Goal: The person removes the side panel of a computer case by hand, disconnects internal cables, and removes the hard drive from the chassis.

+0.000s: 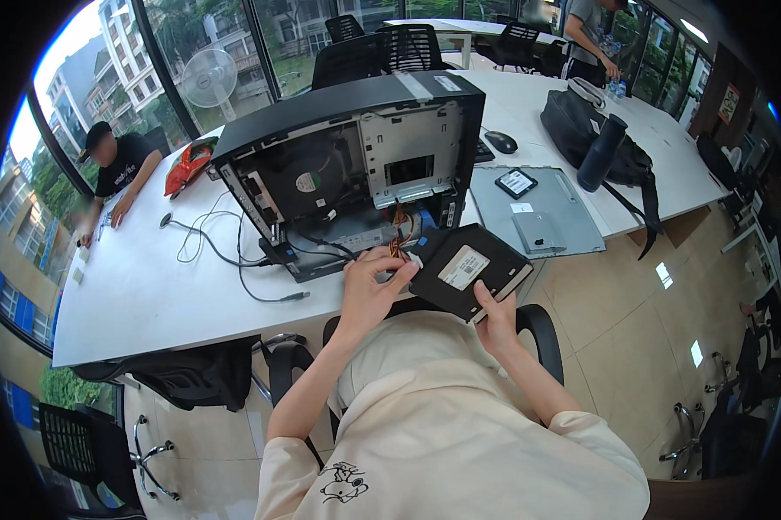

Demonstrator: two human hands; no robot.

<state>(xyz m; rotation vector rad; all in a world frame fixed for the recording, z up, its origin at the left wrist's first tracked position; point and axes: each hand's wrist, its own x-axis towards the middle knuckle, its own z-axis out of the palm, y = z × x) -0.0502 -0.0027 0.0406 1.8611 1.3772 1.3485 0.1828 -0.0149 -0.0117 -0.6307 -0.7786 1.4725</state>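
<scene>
My right hand (497, 321) grips a black optical drive (440, 284) by its near right edge, thumb on top. The drive is flat, with a white label, and it is held tilted in front of an open desktop computer case (356, 113). At the drive's left edge, my left hand (373, 284) pinches a small white cable connector (414, 261); whether it is seated in the drive cannot be made out. Coloured wires (398, 227) run from there into the case. Inside the case a fan (309, 179) and a metal bracket (408, 152) are visible.
Right of the case lies a grey side panel (572, 221) with a solid-state drive (515, 181) on it. Farther off are a mouse (500, 141), a black bag (572, 130) and a dark bottle (602, 153). Loose cables (234, 260) lie left. Two other people are around the table.
</scene>
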